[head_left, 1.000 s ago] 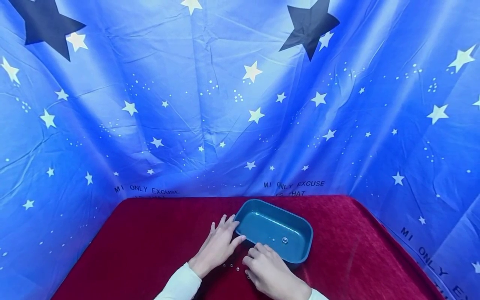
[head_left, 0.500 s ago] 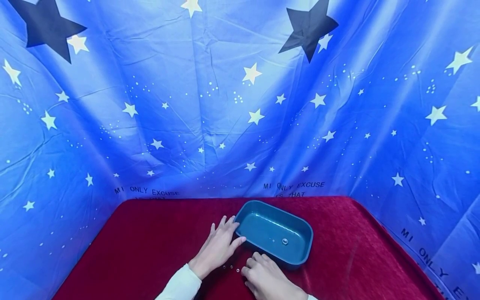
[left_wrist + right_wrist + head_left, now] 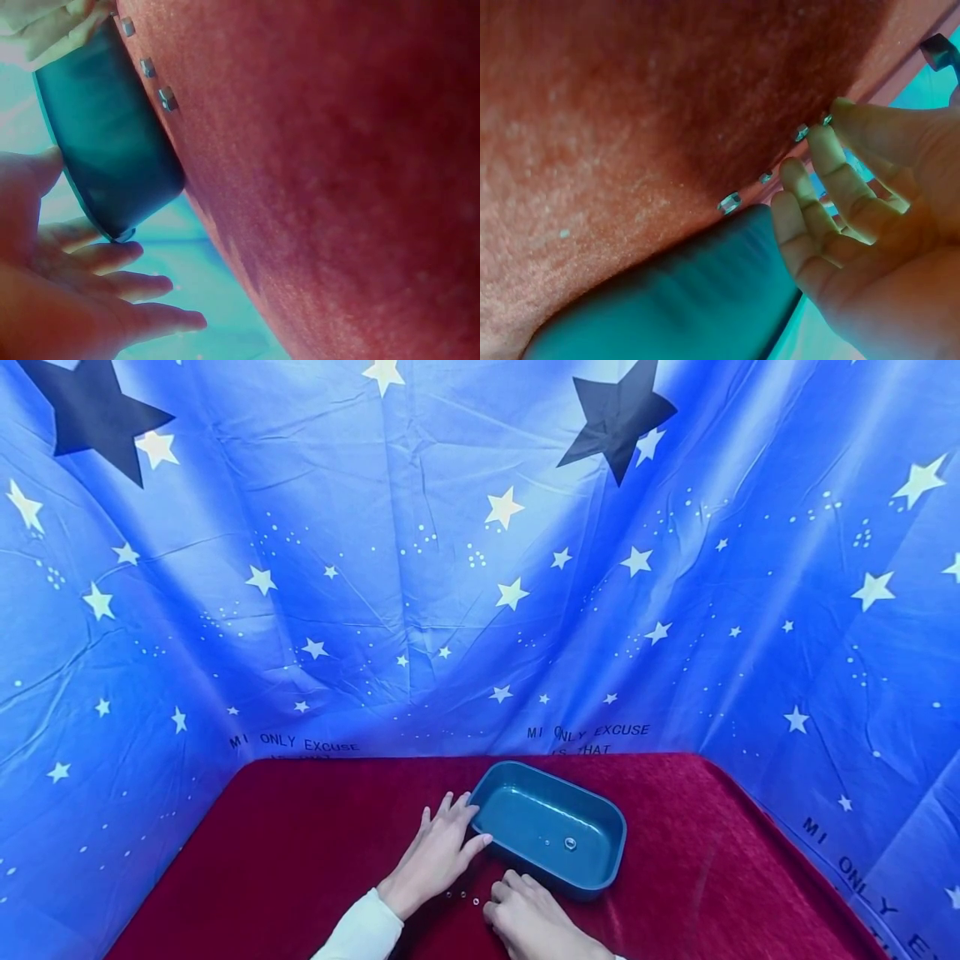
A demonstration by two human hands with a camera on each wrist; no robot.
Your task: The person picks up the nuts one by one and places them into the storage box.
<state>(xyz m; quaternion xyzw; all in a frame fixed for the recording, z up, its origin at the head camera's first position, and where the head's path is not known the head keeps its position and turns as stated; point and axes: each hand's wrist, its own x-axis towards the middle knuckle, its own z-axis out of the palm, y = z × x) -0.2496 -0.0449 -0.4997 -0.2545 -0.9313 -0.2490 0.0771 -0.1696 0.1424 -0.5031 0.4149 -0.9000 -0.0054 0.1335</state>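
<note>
At the left end of a dark teal basin (image 3: 547, 864), my left hand (image 3: 435, 856) rests against the rim, its fingers spread straight. The left wrist view shows the thumb and fingers of that left hand (image 3: 67, 285) about the basin's rim. In front of the basin my right hand (image 3: 532, 914) is down at the cloth with curled fingers. A small metal nut (image 3: 826, 118) is between its thumb and index fingertips in the right wrist view. Several more hex nuts (image 3: 148, 67) lie in a row on the cloth; one nut (image 3: 476, 902) is just left of the right hand.
Inside the basin lie a larger metal nut (image 3: 571, 843) and a tiny shiny piece (image 3: 547, 842). Dark red velvety cloth (image 3: 720, 860) covers the table. A blue star-printed curtain (image 3: 420, 610) encloses the back and sides.
My right hand has drawn slightly down and away from the basin's front wall, over the nut that showed by its fingers. My left hand and the basin stay in place.
</note>
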